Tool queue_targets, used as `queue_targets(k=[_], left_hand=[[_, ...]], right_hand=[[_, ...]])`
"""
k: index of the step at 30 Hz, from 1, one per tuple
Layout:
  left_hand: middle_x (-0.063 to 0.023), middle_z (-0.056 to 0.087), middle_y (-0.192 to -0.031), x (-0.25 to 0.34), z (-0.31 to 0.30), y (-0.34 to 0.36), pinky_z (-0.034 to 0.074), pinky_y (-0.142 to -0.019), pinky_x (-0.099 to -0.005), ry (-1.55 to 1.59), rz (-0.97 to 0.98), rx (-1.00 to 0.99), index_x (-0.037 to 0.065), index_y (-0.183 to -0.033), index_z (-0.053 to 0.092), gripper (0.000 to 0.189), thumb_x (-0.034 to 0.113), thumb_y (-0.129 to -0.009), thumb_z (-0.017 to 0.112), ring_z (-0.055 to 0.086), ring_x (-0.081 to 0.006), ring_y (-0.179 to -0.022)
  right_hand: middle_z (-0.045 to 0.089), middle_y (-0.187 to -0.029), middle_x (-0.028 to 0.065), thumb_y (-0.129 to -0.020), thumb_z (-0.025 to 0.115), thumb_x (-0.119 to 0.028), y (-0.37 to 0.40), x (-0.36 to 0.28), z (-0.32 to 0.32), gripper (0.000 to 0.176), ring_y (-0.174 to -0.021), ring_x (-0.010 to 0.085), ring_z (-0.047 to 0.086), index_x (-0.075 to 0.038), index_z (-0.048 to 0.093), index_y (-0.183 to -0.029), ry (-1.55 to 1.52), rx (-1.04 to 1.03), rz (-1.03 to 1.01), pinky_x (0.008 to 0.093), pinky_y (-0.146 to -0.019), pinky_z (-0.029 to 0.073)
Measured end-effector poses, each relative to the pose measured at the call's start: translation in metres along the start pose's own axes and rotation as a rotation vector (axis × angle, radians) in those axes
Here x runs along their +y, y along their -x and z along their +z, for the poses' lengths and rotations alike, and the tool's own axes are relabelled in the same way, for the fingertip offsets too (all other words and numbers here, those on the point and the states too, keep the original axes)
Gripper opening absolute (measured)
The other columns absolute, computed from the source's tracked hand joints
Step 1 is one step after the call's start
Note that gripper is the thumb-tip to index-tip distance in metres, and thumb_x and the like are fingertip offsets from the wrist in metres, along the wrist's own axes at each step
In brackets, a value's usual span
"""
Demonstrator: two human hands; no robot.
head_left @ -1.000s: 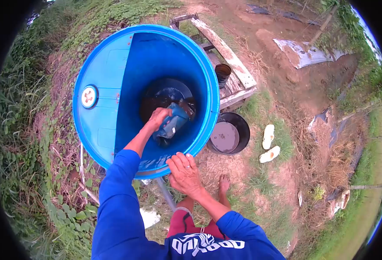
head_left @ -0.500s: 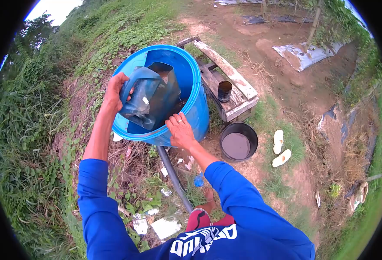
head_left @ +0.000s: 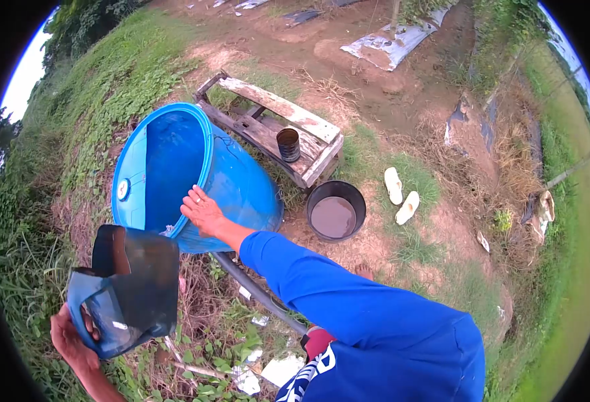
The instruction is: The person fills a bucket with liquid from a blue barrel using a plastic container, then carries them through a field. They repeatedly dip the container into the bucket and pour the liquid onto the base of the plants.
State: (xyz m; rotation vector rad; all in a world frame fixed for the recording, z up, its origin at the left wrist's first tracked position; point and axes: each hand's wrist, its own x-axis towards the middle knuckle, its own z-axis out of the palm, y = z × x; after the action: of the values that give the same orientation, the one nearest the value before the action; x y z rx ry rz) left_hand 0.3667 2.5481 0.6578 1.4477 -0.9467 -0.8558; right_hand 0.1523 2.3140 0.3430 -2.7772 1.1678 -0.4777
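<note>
My left hand [head_left: 72, 338] is closed around the handle of a cut-open bluish plastic jug [head_left: 146, 288], which I hold at the lower left, outside the barrel. Its wide cut opening faces upward, and its contents cannot be made out. A big blue plastic barrel [head_left: 244, 187] leans over with its mouth toward the left. On the near rim lies my right hand [head_left: 204, 211], gripping it with the fingers over the edge; a ring shows on one finger. Inside the barrel I see bare blue wall and a little pale matter near the lower lip.
Behind the barrel stands a weathered wooden bench [head_left: 301, 120] carrying a dark rusty can [head_left: 288, 145]. A black bucket [head_left: 336, 210] of grey-brown liquid sits on the ground, beside pale slippers [head_left: 400, 194]. A dark pipe [head_left: 258, 293] runs below the barrel, among weeds and litter.
The jug has come out of the barrel's mouth and moved down to the left in my left hand. My right hand stays on the rim. The view has turned to the right.
</note>
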Motion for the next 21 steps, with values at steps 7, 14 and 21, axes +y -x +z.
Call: queue_targets(k=[7,14,21], left_hand=[[-0.0097,0.053,-0.079,-0.159,-0.092,0.124,0.041,-0.055,-0.0321,-0.551,0.000,-0.048,0.005,-0.104,0.058,0.029,0.029,-0.090,0.050,0.050,-0.0184,-0.067],[-0.0016,0.047,-0.077,-0.332,-0.066,0.204,0.036,-0.061,-0.0313,-0.530,-0.414,-0.057,0.006,-0.094,0.056,0.031,0.036,-0.090,0.052,0.042,-0.0138,-0.067],[-0.0078,0.052,-0.067,-0.380,0.032,0.228,0.039,-0.056,-0.0364,-0.515,-0.364,-0.294,0.003,-0.089,0.058,0.038,0.041,-0.085,0.053,0.048,-0.0197,-0.062]], right_hand=[[0.039,-0.141,0.0152,-0.070,0.065,-0.026,0.002,0.001,0.016,0.068,-0.138,0.0362,0.026,-0.010,0.045,-0.132,0.096,0.037,-0.050,0.0533,-0.117,0.002],[0.033,-0.146,0.0151,-0.071,0.065,-0.038,0.002,0.001,0.006,0.079,-0.140,0.0372,0.021,-0.011,0.038,-0.140,0.192,-0.036,-0.069,0.0567,-0.115,-0.002],[0.041,-0.134,0.0174,-0.050,0.073,-0.031,0.007,0.014,-0.023,0.088,-0.136,0.0372,0.026,-0.005,0.045,-0.129,-0.219,-0.048,-0.126,0.0495,-0.118,0.004]])
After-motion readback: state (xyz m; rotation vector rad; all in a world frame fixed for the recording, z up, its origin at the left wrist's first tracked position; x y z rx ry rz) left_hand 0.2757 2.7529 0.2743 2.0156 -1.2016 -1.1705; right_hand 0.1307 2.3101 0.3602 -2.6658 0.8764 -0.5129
